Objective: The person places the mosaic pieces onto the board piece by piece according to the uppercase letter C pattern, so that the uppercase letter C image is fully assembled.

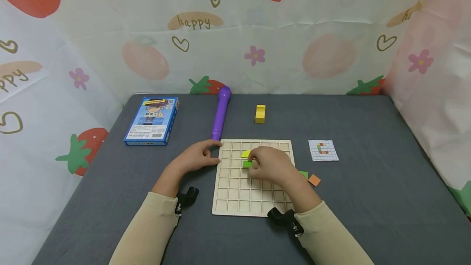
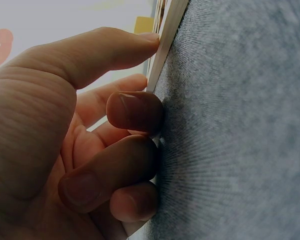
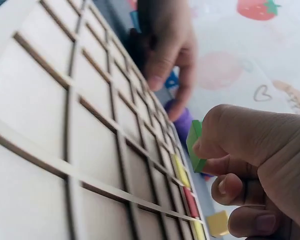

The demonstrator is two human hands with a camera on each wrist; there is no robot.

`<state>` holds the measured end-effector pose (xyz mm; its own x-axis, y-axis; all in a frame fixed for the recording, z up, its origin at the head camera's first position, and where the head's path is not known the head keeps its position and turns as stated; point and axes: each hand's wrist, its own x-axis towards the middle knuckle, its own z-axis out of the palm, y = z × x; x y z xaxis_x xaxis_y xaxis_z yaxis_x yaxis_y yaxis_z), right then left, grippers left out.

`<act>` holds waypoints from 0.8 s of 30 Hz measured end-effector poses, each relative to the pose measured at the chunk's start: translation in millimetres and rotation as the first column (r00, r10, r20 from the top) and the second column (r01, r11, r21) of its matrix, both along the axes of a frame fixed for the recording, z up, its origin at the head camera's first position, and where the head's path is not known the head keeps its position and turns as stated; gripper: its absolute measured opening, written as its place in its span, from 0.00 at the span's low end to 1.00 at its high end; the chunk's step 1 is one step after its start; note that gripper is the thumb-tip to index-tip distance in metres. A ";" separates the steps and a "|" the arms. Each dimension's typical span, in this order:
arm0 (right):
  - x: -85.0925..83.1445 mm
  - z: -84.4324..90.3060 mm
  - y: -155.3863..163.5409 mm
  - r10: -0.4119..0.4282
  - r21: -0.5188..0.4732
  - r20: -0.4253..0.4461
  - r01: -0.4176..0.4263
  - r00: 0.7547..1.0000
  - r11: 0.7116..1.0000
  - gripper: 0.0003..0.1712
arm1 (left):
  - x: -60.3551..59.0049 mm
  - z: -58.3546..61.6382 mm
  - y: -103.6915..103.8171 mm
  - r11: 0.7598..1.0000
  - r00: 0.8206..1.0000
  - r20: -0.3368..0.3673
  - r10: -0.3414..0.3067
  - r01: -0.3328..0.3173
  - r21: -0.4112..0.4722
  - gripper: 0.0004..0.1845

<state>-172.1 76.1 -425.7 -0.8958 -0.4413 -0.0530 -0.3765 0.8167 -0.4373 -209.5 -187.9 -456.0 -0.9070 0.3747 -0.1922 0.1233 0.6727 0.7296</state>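
A wooden grid board (image 1: 228, 195) lies on the grey table. My right hand (image 1: 274, 167) is over its upper middle and pinches a green tile (image 3: 194, 147) between thumb and forefinger, raised off the grid in the right wrist view. In that view a yellow tile (image 3: 180, 170), a red tile (image 3: 190, 201) and another yellow tile sit in a row of cells; in the head view the hand hides part of this row. My left hand (image 1: 195, 156) rests at the board's left edge, thumb and forefinger touching it, with the other fingers bent against the cloth in the left wrist view.
Right of the board lie a green tile (image 1: 303, 174), an orange tile (image 1: 314, 180) and a pattern card (image 1: 324, 150). Behind it are a yellow block (image 1: 260, 114) and a purple rod with a rounded end (image 1: 220, 113). A blue box (image 1: 151, 122) is at the back left.
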 end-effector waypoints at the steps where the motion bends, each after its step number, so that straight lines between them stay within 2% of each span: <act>1: 0.2 -1.6 -2.1 0.002 0.015 -0.001 -0.002 1.000 1.000 0.15 | -0.1 -0.2 0.0 1.000 1.000 0.000 0.001 -0.001 -0.001 0.28; 8: 0.5 -11.9 -8.5 0.003 0.071 -0.068 0.002 0.998 0.998 0.12 | -0.4 -1.8 -0.4 1.000 1.000 0.005 0.010 -0.010 -0.010 0.27; 18: 1.8 -11.4 -9.8 -0.031 0.046 -0.141 0.038 0.990 0.998 0.05 | 0.0 -0.1 -0.4 1.000 1.000 0.003 0.012 -0.012 -0.007 0.27; 24: 1.4 -13.8 -9.9 -0.077 0.049 -0.144 0.085 0.987 0.995 0.04 | 0.7 0.7 0.5 1.000 1.000 0.004 0.018 -0.018 -0.005 0.27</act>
